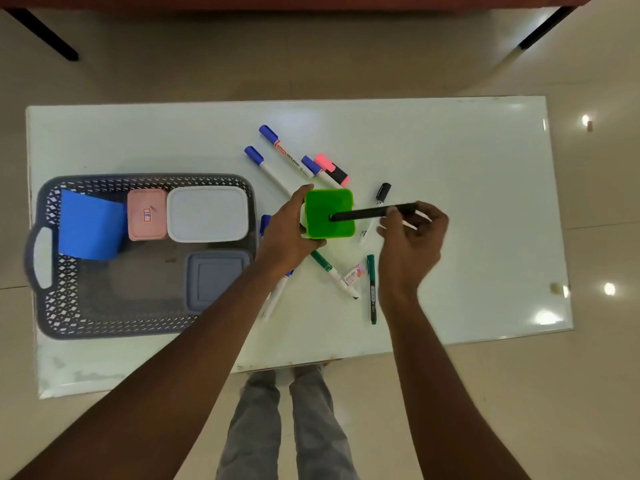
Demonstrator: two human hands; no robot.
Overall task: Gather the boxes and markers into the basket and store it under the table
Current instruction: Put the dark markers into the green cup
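Basket (145, 181): left end of table (467, 168), boxes already inside. Left hand (287, 233): thumb and fingers clamped round green box (325, 206), just right of the basket. Black marker (367, 213): long axis ran left to right, left end at the box's mouth, right end pinched in right hand (412, 237). Judged: insertion runs leftward along that axis. Loose markers (282, 152) lay around.

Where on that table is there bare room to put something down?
The table is bare at its right end, beyond the right hand, and along the far strip behind the basket. The basket floor left of the grey box is open. The middle is crowded: markers around the green holder.
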